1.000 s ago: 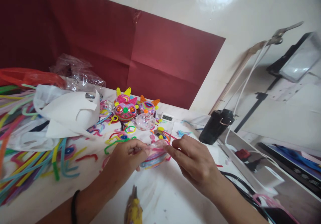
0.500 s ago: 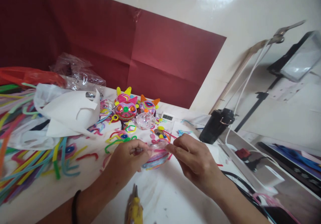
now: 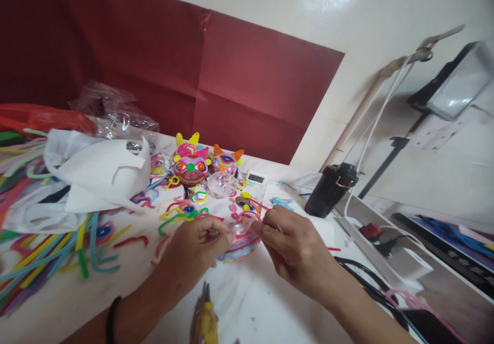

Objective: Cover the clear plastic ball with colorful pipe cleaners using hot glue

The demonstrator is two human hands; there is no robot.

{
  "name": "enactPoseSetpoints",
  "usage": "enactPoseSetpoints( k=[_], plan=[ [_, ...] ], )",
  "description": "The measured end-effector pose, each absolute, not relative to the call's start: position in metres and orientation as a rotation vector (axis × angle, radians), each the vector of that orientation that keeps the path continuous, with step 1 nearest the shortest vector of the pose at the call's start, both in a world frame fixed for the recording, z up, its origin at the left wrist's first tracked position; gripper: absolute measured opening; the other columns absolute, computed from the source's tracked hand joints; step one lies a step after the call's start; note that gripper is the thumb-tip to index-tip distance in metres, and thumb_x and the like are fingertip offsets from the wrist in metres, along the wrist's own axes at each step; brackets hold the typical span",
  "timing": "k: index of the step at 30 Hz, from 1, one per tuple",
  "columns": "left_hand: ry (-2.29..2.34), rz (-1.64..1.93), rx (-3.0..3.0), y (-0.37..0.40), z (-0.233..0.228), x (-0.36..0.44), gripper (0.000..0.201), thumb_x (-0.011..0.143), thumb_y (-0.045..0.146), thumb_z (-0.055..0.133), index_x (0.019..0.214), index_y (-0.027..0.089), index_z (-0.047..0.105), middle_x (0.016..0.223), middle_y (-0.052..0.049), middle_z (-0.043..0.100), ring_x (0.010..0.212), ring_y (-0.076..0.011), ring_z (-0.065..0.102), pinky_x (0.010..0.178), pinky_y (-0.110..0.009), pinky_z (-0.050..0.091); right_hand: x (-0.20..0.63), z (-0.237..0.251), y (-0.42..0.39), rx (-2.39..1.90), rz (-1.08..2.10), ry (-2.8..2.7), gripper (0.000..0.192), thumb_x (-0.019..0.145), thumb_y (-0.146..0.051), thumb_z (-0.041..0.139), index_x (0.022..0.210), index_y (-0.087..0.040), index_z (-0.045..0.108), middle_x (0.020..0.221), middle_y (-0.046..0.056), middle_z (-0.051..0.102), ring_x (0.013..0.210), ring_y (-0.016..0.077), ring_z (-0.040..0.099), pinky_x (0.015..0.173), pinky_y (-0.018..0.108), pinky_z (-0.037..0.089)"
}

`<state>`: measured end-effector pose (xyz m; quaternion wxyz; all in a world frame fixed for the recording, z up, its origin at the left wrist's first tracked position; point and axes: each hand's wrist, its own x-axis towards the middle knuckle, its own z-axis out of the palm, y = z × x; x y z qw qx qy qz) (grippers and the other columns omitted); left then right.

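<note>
While my left hand (image 3: pixel 195 249), thumb and forefinger together, pinches the striped clear shell (image 3: pixel 240 250), my right hand (image 3: pixel 296 246) curls at its opposite edge, grip unclear to me.

Counter (image 3: pixel 254 303): white, grey-streaked | left: coloured pipe cleaners (image 3: pixel 52 254) lay loosely heaped beside a white bag (image 3: pixel 29 215) | back: eared, decorated balls (image 3: pixel 192 172) sat near a white timer (image 3: pixel 256 178) | right: black flask (image 3: pixel 328 192) stood | front: yellow, dark-tipped tool (image 3: pixel 207 321) lay

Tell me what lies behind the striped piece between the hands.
Beyond the striped piece: a yellow oval, pink ovals, a clear plastic object and a white timer. Whatever the striped piece covers is hidden.
</note>
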<state>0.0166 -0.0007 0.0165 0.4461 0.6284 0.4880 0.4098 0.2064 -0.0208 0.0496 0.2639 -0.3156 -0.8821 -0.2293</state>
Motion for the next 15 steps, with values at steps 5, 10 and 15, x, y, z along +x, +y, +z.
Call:
enactPoseSetpoints(
  k=[5,10,15],
  plan=[
    [1.234,1.014,1.540,0.0009,0.0140,0.0159,0.019,0.067,0.035,0.059,0.071,0.018,0.065,0.058,0.002,0.057,0.051,-0.0136,0.052,0.046,-0.024,0.042,0.2049,0.0512,-0.0223,-0.859,-0.589,-2.371,0.022,0.088,-0.006,0.042,0.079,-0.011,0.061,0.063,0.003,0.047,0.057,0.0156,0.038,0.050,0.029,0.027],
    [1.284,1.025,1.607,0.0022,0.0113,0.0164,0.017,0.067,0.034,0.059,0.070,0.018,0.064,0.054,0.004,0.053,0.048,-0.0132,0.050,0.046,-0.024,0.039,0.2043,0.0523,-0.0242,-0.881,-0.553,-2.364,0.024,0.085,-0.004,0.042,0.070,-0.013,0.059,0.064,0.004,0.048,0.058,0.0159,0.039,0.050,0.029,0.027],
    [1.280,1.035,1.639,0.0010,0.0119,0.0166,0.017,0.065,0.035,0.059,0.067,0.018,0.062,0.052,0.005,0.050,0.047,-0.0128,0.048,0.046,-0.024,0.036,0.2035,0.0493,-0.0247,-0.920,-0.551,-2.355,0.024,0.087,-0.008,0.043,0.071,-0.014,0.059,0.064,0.003,0.048,0.058,0.0160,0.040,0.051,0.029,0.028]
  ],
)
